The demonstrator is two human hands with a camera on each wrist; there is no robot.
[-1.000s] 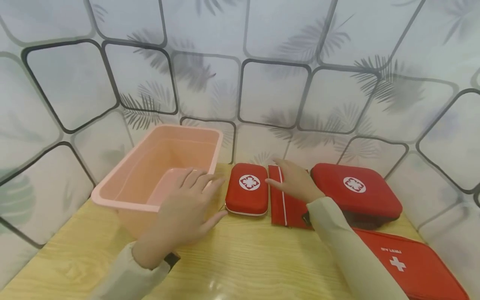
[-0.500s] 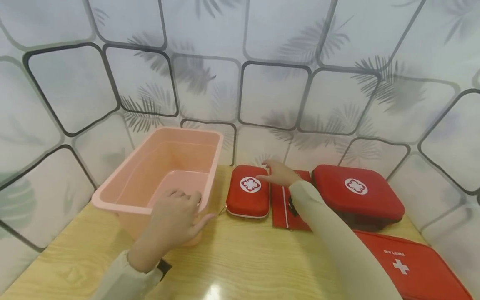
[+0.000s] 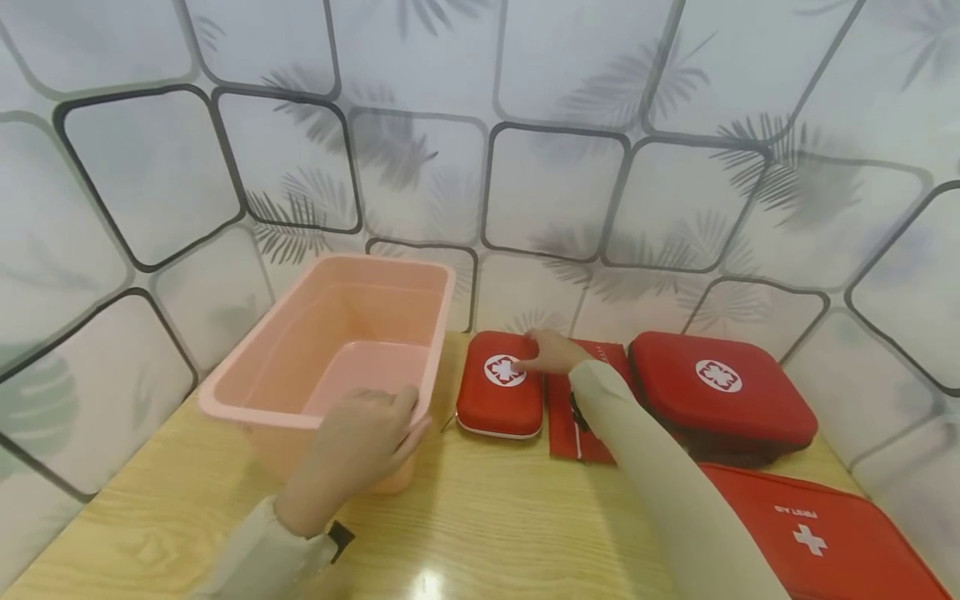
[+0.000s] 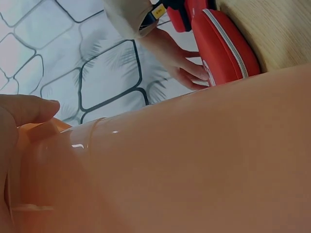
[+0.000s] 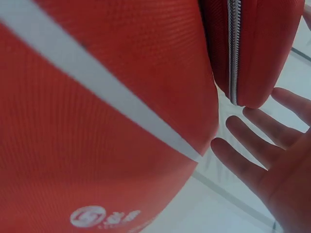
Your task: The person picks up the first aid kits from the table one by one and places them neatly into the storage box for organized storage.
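Observation:
My left hand (image 3: 352,450) grips the near right corner of a pink plastic basin (image 3: 258,415), fingers curled over the rim. The left wrist view is mostly filled by the basin's wall (image 4: 194,155). My right hand (image 3: 551,353) reaches over the right side of a small red first-aid case (image 3: 495,408) with a white cross emblem. In the right wrist view the right hand's fingers (image 5: 240,160) are spread beside the zipped case (image 5: 267,48), tips near its far end. Under the right forearm lies a flat red pouch (image 3: 562,429) with a white stripe, partly hidden.
A larger red first-aid case (image 3: 738,379) stands at the back right. In front of it lies a red bag (image 3: 847,525) marked FIRST AID, partly covered by the right sleeve. Patterned wall covering (image 3: 555,192) rises right behind the wooden table (image 3: 480,533).
My left hand has come down onto the basin's rim and curled over it. The right hand has moved left from the pouch to the small case.

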